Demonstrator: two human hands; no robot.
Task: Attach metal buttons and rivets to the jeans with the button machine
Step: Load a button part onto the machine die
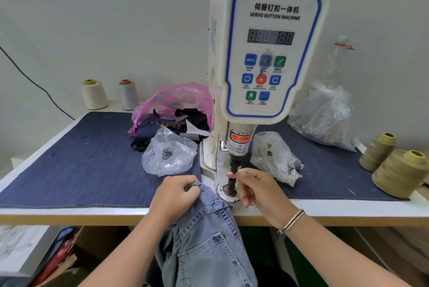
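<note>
The white servo button machine (267, 54) stands at the table's middle, its dark punch (232, 163) hanging over the lower die (229, 190). Light blue jeans (204, 240) hang over the table's front edge. My left hand (176, 196) grips their bunched waistband just left of the die. My right hand (257, 189) is at the punch, thumb and forefinger pinched together at its tip; whatever small part they hold is hidden. A clear bag of metal buttons (168, 154) lies left of the machine, and another bag of metal parts (276, 159) lies to its right.
Dark denim cloth (81, 159) covers the table top. A pink bag with fabric scraps (174, 110) sits behind the left bag. Thread cones stand at back left (94, 94) and at the right edge (394, 173). A large clear bag (325, 115) and a plastic bottle (336, 59) are back right.
</note>
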